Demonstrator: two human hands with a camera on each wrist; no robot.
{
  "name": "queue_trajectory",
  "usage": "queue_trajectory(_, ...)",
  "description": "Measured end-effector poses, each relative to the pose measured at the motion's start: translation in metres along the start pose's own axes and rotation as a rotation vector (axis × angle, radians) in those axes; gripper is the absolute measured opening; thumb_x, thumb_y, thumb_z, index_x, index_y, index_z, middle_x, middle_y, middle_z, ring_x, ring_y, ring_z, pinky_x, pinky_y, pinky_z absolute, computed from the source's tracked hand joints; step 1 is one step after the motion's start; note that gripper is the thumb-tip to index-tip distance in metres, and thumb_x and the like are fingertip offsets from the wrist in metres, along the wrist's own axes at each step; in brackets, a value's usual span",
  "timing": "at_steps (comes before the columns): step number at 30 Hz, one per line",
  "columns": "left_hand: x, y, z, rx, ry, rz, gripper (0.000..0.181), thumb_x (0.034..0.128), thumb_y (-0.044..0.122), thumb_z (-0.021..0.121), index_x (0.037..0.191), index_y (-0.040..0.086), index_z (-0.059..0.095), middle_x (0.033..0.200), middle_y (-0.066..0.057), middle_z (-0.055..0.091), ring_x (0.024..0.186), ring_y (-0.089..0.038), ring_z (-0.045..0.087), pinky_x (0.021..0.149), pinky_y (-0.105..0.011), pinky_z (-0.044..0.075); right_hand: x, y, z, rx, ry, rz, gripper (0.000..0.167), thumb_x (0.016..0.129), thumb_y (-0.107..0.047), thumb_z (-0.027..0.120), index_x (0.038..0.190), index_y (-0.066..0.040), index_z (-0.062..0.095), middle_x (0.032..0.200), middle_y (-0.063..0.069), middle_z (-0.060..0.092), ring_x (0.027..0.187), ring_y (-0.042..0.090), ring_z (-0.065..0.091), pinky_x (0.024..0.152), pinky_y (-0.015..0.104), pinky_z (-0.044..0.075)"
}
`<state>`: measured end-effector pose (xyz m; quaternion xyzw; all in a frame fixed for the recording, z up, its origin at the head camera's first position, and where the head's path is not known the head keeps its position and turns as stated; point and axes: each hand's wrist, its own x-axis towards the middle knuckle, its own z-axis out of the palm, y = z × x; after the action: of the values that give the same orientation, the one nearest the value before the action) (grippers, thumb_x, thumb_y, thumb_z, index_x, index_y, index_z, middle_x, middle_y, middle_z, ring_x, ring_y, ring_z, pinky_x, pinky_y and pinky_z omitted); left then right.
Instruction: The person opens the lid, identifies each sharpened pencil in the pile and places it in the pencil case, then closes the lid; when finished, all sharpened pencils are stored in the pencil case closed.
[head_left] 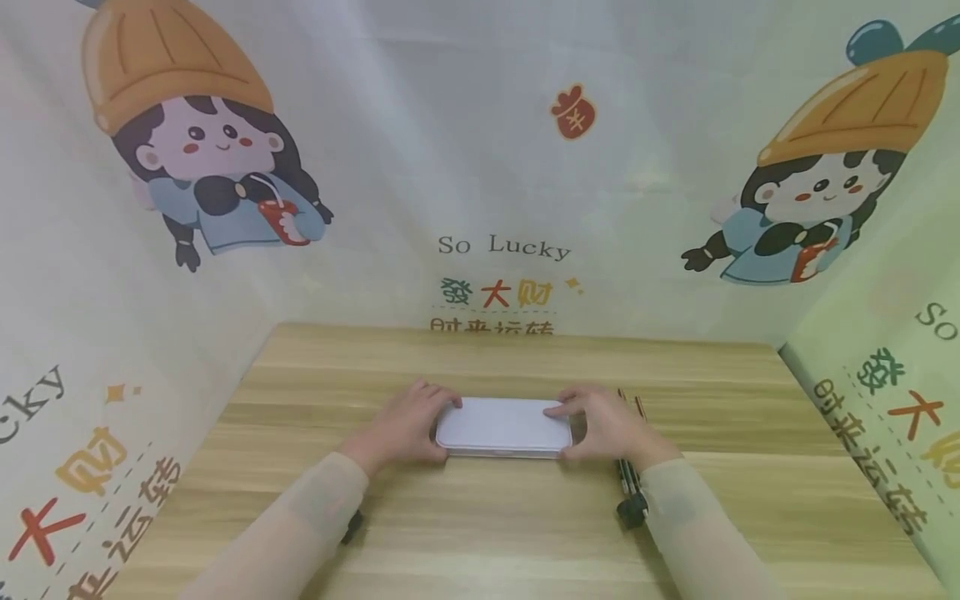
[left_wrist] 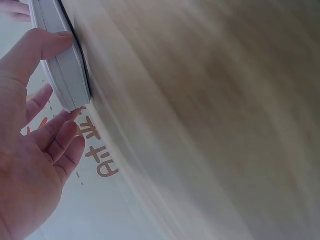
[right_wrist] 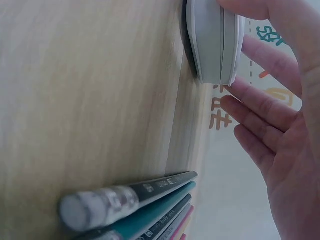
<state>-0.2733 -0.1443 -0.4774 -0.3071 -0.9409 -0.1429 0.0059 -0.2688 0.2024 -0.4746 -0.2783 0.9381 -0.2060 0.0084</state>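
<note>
A flat white pencil case [head_left: 502, 423] with rounded corners lies lengthwise across the wooden table, its lid down. At its left end my left hand [head_left: 408, 425] grips it, thumb at the near side and fingers toward the far edge. The right hand [head_left: 606, 425] holds the other end in the same manner. In the left wrist view, the left thumb [left_wrist: 55, 44] presses the side of the case [left_wrist: 70, 75]. A seam runs along the end of the case [right_wrist: 212, 45] in the right wrist view, where the right fingers [right_wrist: 260, 107] reach its far side.
Several pencils [right_wrist: 155, 192] lie side by side to the right of the case, partly under the right forearm in the head view. The wooden table [head_left: 480, 533] meets a printed cloth [head_left: 495, 167] at its back and sides.
</note>
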Motion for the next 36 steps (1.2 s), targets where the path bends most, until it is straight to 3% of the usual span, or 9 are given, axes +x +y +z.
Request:
queue_trajectory(7,0.002,-0.002,-0.004,-0.027,-0.002,-0.007,0.082,0.0608,0.022,0.092,0.135,0.011,0.059,0.135,-0.008,0.066,0.116,-0.024,0.055,0.105,-0.041,0.052,0.004,0.003,-0.012,0.118,-0.022,0.007,0.051,0.073,-0.031,0.089,0.121,-0.018,0.078,0.135,0.013,0.068,0.13,0.04,0.059,0.112,0.059,0.047)
queue_trajectory(14,0.001,-0.002,-0.007,-0.044,-0.004,-0.01,0.084,0.061,0.024,0.093,0.136,0.013,0.058,0.136,-0.01,0.065,0.123,-0.029,0.055,0.111,-0.046,0.048,0.006,0.003,-0.015,0.168,-0.057,0.001,0.053,0.075,-0.034,0.089,0.124,-0.018,0.077,0.138,0.014,0.066,0.132,0.041,0.058,0.115,0.062,0.043)
queue_trajectory(23,-0.005,-0.006,-0.003,-0.101,-0.033,-0.061,0.078,0.0703,0.032,0.086,0.141,0.02,0.056,0.141,-0.008,0.062,0.125,-0.028,0.051,0.113,-0.048,0.044,0.003,0.005,-0.012,0.179,-0.044,0.01,0.054,0.074,-0.033,0.09,0.125,-0.02,0.076,0.14,0.013,0.065,0.133,0.04,0.057,0.115,0.063,0.043)
queue_trajectory(27,-0.006,-0.007,-0.002,-0.186,-0.035,-0.103,0.078,0.0734,0.031,0.088,0.144,0.018,0.055,0.144,-0.008,0.061,0.129,-0.028,0.051,0.115,-0.049,0.044,0.002,0.007,-0.013,0.222,-0.04,-0.006,0.052,0.077,-0.031,0.087,0.126,-0.018,0.075,0.139,0.013,0.065,0.133,0.04,0.057,0.115,0.063,0.043)
queue_trajectory(31,-0.007,-0.01,-0.001,-0.276,-0.018,-0.169,0.087,0.0697,0.03,0.092,0.144,0.011,0.052,0.143,-0.007,0.061,0.129,-0.026,0.052,0.115,-0.048,0.046,0.003,0.01,-0.013,0.268,-0.042,-0.004,0.045,0.084,-0.028,0.081,0.127,-0.017,0.073,0.138,0.01,0.068,0.134,0.037,0.057,0.117,0.061,0.042)
queue_trajectory(36,-0.007,-0.012,0.0,-0.289,-0.008,-0.218,0.091,0.066,0.035,0.095,0.142,0.01,0.051,0.14,-0.01,0.062,0.13,-0.028,0.054,0.117,-0.049,0.045,0.003,0.011,-0.017,0.314,-0.014,0.025,0.035,0.093,-0.03,0.074,0.124,-0.016,0.072,0.135,0.01,0.069,0.135,0.038,0.057,0.117,0.064,0.04)
